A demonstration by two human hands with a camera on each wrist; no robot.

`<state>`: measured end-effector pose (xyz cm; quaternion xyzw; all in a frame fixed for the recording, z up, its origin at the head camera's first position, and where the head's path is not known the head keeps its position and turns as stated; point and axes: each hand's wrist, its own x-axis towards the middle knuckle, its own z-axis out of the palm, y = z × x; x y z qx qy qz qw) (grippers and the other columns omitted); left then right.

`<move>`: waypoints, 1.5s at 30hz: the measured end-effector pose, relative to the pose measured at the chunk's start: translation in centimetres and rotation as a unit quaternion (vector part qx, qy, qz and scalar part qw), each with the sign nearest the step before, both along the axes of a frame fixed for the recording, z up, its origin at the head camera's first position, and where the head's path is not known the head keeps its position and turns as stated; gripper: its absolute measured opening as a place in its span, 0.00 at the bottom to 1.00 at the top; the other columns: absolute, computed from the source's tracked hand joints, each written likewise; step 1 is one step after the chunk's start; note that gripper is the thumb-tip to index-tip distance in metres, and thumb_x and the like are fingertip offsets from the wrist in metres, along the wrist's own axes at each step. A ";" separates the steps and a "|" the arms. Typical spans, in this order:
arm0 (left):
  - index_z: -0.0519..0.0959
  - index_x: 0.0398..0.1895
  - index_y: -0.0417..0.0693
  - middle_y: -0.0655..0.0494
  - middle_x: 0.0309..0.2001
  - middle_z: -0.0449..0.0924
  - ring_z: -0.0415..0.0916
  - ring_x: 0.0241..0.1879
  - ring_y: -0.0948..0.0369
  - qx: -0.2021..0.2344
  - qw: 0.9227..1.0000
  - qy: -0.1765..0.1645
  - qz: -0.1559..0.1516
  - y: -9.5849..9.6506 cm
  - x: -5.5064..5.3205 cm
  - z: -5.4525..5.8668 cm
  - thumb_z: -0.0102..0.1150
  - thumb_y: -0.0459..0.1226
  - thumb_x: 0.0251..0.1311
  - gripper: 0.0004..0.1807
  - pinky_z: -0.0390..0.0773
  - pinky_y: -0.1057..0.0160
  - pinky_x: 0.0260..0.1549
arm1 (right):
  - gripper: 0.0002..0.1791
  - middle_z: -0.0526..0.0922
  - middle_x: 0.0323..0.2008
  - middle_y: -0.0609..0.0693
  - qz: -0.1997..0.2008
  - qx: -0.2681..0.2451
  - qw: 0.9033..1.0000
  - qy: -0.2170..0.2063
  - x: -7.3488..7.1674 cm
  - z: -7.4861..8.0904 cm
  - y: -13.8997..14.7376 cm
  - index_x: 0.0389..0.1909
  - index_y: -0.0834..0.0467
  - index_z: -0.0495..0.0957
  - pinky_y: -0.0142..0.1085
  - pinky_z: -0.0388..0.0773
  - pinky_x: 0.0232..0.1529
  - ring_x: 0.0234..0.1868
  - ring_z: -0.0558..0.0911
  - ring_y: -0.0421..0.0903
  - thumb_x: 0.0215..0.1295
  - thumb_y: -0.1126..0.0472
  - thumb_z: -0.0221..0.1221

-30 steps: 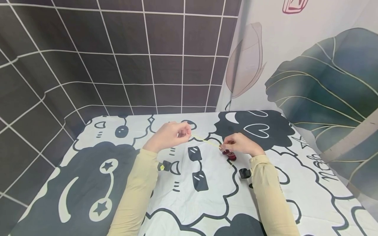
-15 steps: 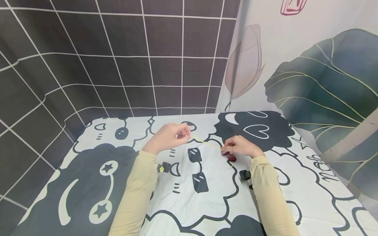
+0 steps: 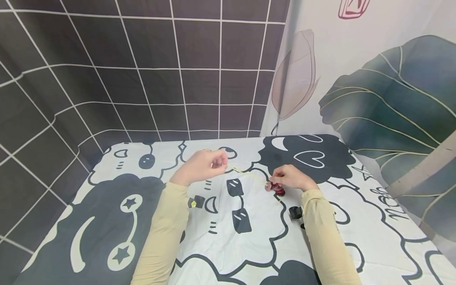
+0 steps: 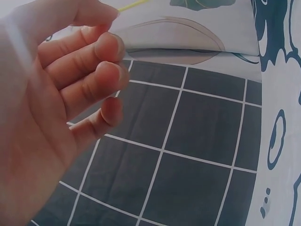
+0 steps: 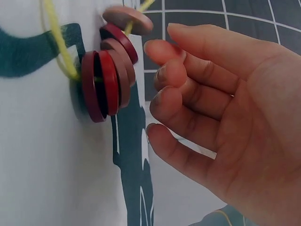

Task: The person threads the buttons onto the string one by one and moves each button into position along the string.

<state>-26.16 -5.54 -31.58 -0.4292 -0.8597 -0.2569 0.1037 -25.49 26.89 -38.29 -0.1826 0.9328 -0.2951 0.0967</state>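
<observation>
My left hand (image 3: 204,165) pinches one end of a yellow string (image 3: 246,173) between thumb and forefinger, its other fingers loosely bent. The string runs down to the right through several flat round beads (image 5: 110,75), in dark red, red and pinkish brown. Those beads hang in a row beside my right hand (image 5: 221,94), against the white cloth. My right thumb and fingers are loosely curved with a gap between them, the fingertips just beside the topmost pinkish bead (image 5: 129,19). In the left wrist view only a short bit of string shows at the thumb tip.
A white cloth (image 3: 228,249) with black cartoon prints covers the surface under both hands. A small black block (image 3: 295,212) sits beside the right cuff. Behind hangs a dark gridded curtain (image 3: 199,87), with a leaf-patterned curtain (image 3: 377,111) at the right.
My right thumb and fingers have come off the string and beads. A pinkish bead now shows below the fingertips, the string sags a little, and my left hand has shifted slightly left.
</observation>
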 end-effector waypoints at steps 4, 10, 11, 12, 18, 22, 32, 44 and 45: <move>0.76 0.30 0.49 0.60 0.23 0.78 0.71 0.27 0.64 -0.014 1.000 -0.009 -0.005 -0.2 -0.1 0.2 0.58 0.36 0.55 0.02 0.69 0.63 0.37 | 0.09 0.78 0.18 0.47 -0.010 0.005 1.000 0.004 0.0 0.2 0.1 0.24 0.60 0.80 0.31 0.67 0.25 0.23 0.73 0.40 0.63 0.63 0.58; 0.76 0.32 0.49 0.59 0.25 0.80 0.73 0.28 0.65 -0.049 0.996 -0.069 0.009 -0.6 -0.4 0.3 0.57 0.37 0.57 0.02 0.73 0.65 0.36 | 0.09 0.77 0.18 0.49 -0.013 -0.003 1.000 0.003 0.1 0.4 0.2 0.24 0.61 0.80 0.30 0.64 0.23 0.22 0.72 0.40 0.63 0.63 0.58; 0.77 0.32 0.50 0.59 0.26 0.80 0.74 0.29 0.64 -0.054 0.995 -0.080 0.011 -0.7 -0.4 0.4 0.57 0.37 0.57 0.02 0.73 0.64 0.37 | 0.09 0.77 0.18 0.50 -0.013 -0.003 1.000 0.004 0.1 0.4 0.2 0.24 0.61 0.80 0.30 0.64 0.23 0.22 0.71 0.39 0.63 0.63 0.58; 0.77 0.33 0.49 0.58 0.27 0.81 0.74 0.30 0.63 -0.060 0.994 -0.089 0.013 -0.8 -0.4 0.4 0.57 0.37 0.57 0.02 0.74 0.64 0.37 | 0.09 0.77 0.18 0.50 -0.013 -0.003 1.000 0.003 0.1 0.4 0.2 0.24 0.61 0.80 0.30 0.64 0.23 0.22 0.71 0.39 0.63 0.62 0.58; 0.77 0.32 0.49 0.57 0.27 0.80 0.74 0.30 0.63 -0.088 0.987 -0.136 0.015 -1.2 -0.9 0.3 0.56 0.35 0.54 0.02 0.74 0.63 0.38 | 0.10 0.77 0.18 0.50 -0.019 0.001 1.000 -0.002 0.3 0.7 0.3 0.24 0.60 0.79 0.30 0.64 0.23 0.21 0.71 0.38 0.64 0.62 0.57; 0.77 0.30 0.47 0.58 0.26 0.79 0.73 0.29 0.63 -0.096 0.981 -0.166 0.006 -1.4 -1.2 0.0 0.56 0.34 0.53 0.02 0.73 0.64 0.37 | 0.11 0.75 0.17 0.50 -0.019 0.005 1.000 0.001 0.3 0.8 0.4 0.24 0.60 0.79 0.30 0.62 0.23 0.20 0.69 0.39 0.64 0.61 0.57; 0.77 0.30 0.46 0.57 0.23 0.79 0.74 0.23 0.64 -0.128 0.965 -0.229 0.021 -1.8 -1.9 -0.6 0.55 0.34 0.56 0.02 0.72 0.65 0.33 | 0.10 0.75 0.17 0.51 -0.021 0.013 1.000 0.004 0.4 1.1 0.7 0.25 0.60 0.79 0.31 0.61 0.23 0.21 0.68 0.41 0.64 0.61 0.57; 0.83 0.37 0.44 0.54 0.24 0.84 0.80 0.25 0.62 -0.241 0.910 -0.323 0.098 -3.3 -1.4 -1.6 0.58 0.41 0.60 0.10 0.77 0.59 0.41 | 0.09 0.72 0.15 0.46 -0.009 0.018 1.000 0.017 0.5 1.2 0.9 0.28 0.60 0.81 0.32 0.63 0.26 0.21 0.69 0.41 0.64 0.62 0.56; 0.83 0.38 0.44 0.53 0.25 0.84 0.80 0.26 0.61 -0.241 0.910 -0.322 0.099 -3.3 -1.4 -1.5 0.57 0.41 0.60 0.11 0.77 0.58 0.43 | 0.09 0.72 0.15 0.46 -0.009 0.018 1.000 0.018 0.6 1.3 1.0 0.28 0.60 0.81 0.32 0.63 0.26 0.21 0.69 0.41 0.64 0.61 0.56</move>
